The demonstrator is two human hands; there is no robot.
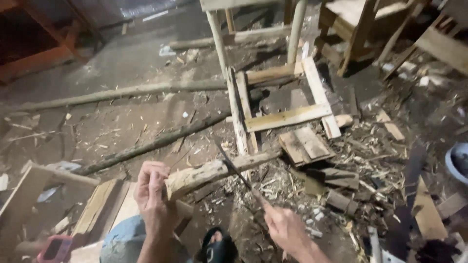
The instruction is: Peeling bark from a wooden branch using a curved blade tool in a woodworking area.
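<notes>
— Where's the piece?
— My left hand (pixel 155 199) is clenched round a rough wooden stick (pixel 214 171), propped over my knee (pixel 119 238).
— And the right?
— My right hand (pixel 285 226) is closed on a long blade (pixel 234 168), edge laid across the stick. Looks like shaving; the next stroke needs a steady grip.

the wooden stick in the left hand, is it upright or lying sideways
Sideways, slightly tilted: the wooden stick runs from the left hand up and right, with the blade in the right hand crossing it.
</notes>
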